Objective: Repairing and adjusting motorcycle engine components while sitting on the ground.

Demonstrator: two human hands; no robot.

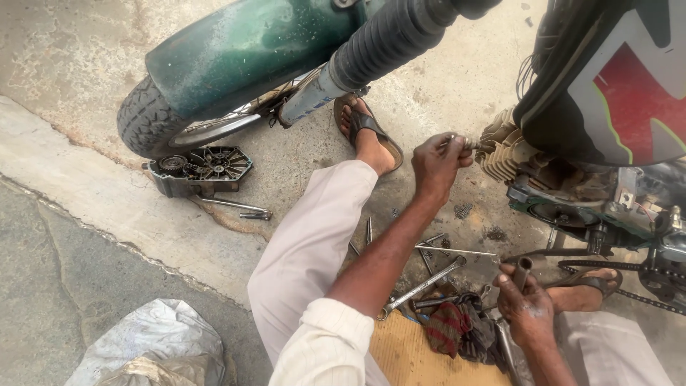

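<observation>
While the left hand (pixel 437 163) is raised to the finned engine cylinder (pixel 506 151) of the motorcycle, its fingers (pixel 451 143) are pinched together on a small metal part (pixel 468 144) held right against the fins. Lower down, the right hand (pixel 527 304) rests near the ground, its fingers closed around a short dark metal tube (pixel 523 271) that stands upright out of the grip. Between the two hands, on the concrete floor (pixel 64 57), lie a long spanner (pixel 421 287) and several loose bolts and rods (pixel 436 246), with a reddish rag (pixel 449 327) just beside the right hand and touching a piece of cardboard (pixel 411 357). Well apart, toward the floor's left side, a removed engine cover (pixel 204 168) sits against the front tyre (pixel 146 118), under the green mudguard (pixel 250 50). A crumpled white sack (pixel 150 343) lies at the lower left corner.
</observation>
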